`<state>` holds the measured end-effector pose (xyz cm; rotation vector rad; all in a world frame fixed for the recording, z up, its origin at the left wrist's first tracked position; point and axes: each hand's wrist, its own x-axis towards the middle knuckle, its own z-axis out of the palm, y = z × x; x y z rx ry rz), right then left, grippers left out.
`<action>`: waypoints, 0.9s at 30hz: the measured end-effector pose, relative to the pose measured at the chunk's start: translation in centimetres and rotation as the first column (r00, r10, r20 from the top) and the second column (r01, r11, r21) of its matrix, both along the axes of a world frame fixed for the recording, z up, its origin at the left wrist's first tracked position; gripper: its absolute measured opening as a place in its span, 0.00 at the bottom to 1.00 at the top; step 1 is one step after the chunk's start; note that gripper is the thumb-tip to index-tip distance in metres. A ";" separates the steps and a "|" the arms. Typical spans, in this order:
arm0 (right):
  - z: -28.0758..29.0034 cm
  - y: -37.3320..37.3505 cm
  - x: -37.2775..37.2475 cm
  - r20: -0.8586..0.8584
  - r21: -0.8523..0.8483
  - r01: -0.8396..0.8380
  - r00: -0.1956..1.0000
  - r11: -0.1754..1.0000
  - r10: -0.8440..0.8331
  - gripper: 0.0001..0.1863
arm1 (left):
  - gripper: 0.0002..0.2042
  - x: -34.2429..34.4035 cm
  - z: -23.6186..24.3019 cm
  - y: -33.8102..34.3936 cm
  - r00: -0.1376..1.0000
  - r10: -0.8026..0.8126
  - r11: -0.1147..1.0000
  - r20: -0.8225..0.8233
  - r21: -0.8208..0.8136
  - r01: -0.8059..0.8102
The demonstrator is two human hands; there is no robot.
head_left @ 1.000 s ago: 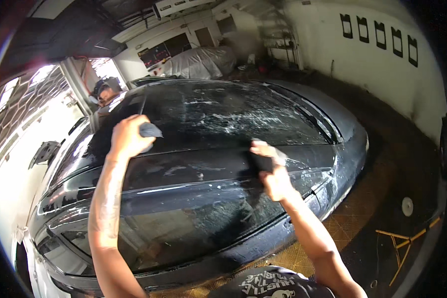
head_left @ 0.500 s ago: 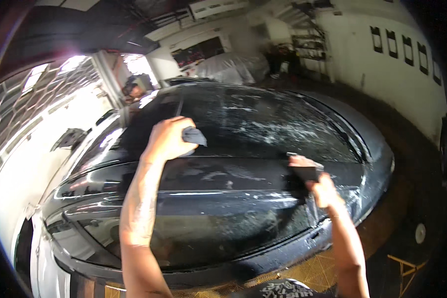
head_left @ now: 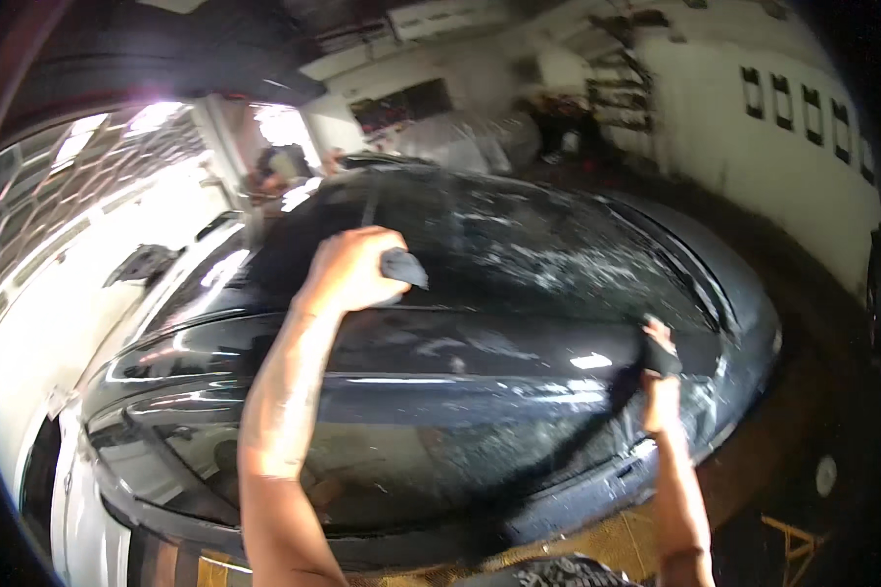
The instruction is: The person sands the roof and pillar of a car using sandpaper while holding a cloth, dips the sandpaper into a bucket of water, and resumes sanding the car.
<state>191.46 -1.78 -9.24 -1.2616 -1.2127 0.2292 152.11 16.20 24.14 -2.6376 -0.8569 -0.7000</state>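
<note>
A dark car with a glossy body fills the middle of the view. My left hand is closed around a folded dark grey cloth-like piece, held over the roof's near side. Toward the car's right end, my right hand grips a flat black pad against or just over the dark strip above the side windows; contact cannot be made out. Whitish wet-looking streaks cover part of the glass beyond the right hand. More residue shows on the near side window.
Beyond the car stands a vehicle under a silvery cover, with shelves beside it. A pale wall runs along the right. Bright window panes line the left. A yellow frame stands at lower right.
My right hand and its black pad have slid right along the car, turning more upright. My left hand appears slightly further right, still holding the grey piece. The whole view has shifted a little.
</note>
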 end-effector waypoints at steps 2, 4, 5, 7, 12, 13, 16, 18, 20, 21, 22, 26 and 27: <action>5.4 0.3 -8.5 0.197 0.126 0.021 0.979 0.992 -0.045 0.32 | 0.16 -0.5 0.1 -0.1 0.999 0.040 0.999 0.009 -0.036 -0.040; 7.9 0.6 -11.1 0.356 0.215 -0.154 0.932 0.965 0.069 0.43 | 0.15 -1.5 0.2 -0.2 0.999 0.047 0.999 0.014 0.019 -0.047; 7.5 0.4 -9.6 0.386 0.162 -0.160 0.919 0.974 0.087 0.45 | 0.14 -1.8 0.0 0.2 0.999 -0.009 0.997 0.040 0.075 0.006; 4.7 0.7 -5.7 0.135 0.238 0.014 0.990 0.971 -0.047 0.39 | 0.14 -1.5 -0.3 0.4 0.998 -0.019 0.999 0.063 0.045 0.016; 4.6 0.9 -9.8 0.218 0.374 -0.042 0.975 0.927 -0.044 0.38 | 0.12 0.1 -1.0 -0.3 0.997 -0.028 0.998 0.076 0.051 0.025; 5.9 -0.1 -11.2 0.241 0.257 -0.061 0.971 0.965 -0.003 0.40 | 0.12 0.1 -1.2 0.0 0.997 -0.043 0.998 0.069 0.053 0.039; 3.6 -0.4 -8.3 0.227 0.165 0.167 0.953 0.972 -0.203 0.39 | 0.12 -0.4 -1.3 -0.3 0.993 -0.061 0.997 0.098 0.052 0.057; 0.3 0.2 -4.5 -0.306 0.106 -0.001 0.951 0.994 0.034 0.31 | 0.12 -0.4 -0.8 -0.8 0.996 -0.054 0.997 0.073 0.060 0.049; -1.5 -1.0 -2.5 -0.352 -0.099 -0.165 0.928 0.981 0.120 0.25 | 0.12 0.4 -1.1 -0.2 0.995 -0.079 0.994 0.064 0.082 0.074; 0.8 0.3 -6.9 -0.172 0.119 -0.013 0.985 0.993 0.034 0.29 | 0.12 0.2 -1.3 -0.3 0.995 -0.051 0.997 0.084 0.064 0.046; 3.2 0.2 -9.8 -0.007 0.351 0.096 0.995 0.931 -0.100 0.33 | 0.12 -0.2 -1.3 0.0 0.995 -0.048 0.998 0.089 0.033 0.045; 0.3 0.1 -3.7 -0.108 0.190 0.211 0.975 0.959 -0.193 0.30 | 0.14 -0.5 -1.1 0.3 0.996 -0.058 0.996 0.074 0.069 0.053; 0.0 -0.4 -1.6 -0.467 0.183 0.076 0.884 0.980 0.019 0.28 | 0.14 -0.4 -1.3 0.4 0.996 -0.044 0.996 0.078 0.079 0.038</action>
